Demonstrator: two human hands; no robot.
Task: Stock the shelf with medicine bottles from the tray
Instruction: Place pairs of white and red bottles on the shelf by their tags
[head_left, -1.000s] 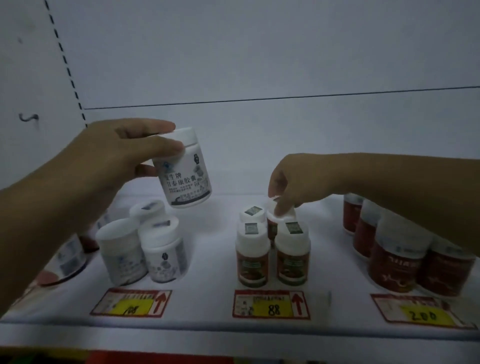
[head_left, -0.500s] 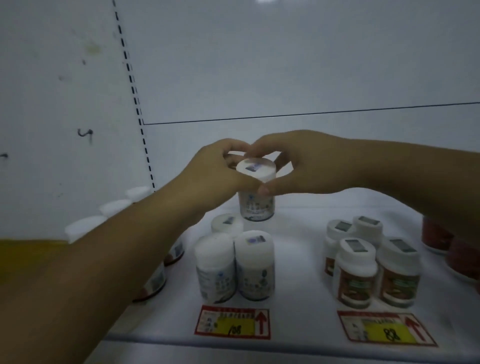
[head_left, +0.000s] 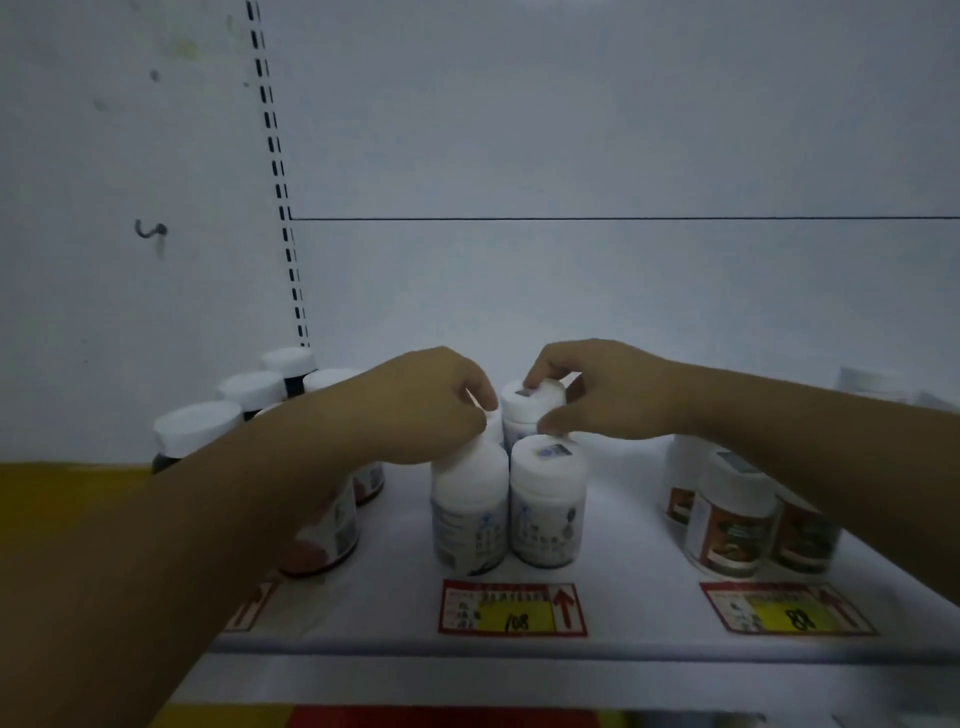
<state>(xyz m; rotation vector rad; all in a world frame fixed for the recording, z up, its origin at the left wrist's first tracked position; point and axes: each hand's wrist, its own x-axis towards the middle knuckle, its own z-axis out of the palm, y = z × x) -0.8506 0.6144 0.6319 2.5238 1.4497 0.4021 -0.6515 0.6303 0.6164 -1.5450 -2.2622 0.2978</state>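
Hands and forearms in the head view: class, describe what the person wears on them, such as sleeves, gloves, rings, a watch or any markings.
Both are bare. The left hand and right hand wear no gloves, and no rings show. Both forearms are uncovered as far as the picture reaches: no sleeve, watch, bracelet or marking is visible. The light is dim, so very small details could be missed.

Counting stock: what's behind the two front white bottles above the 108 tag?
One white-capped bottle, gripped by the right hand. The left hand covers anything behind the left one.
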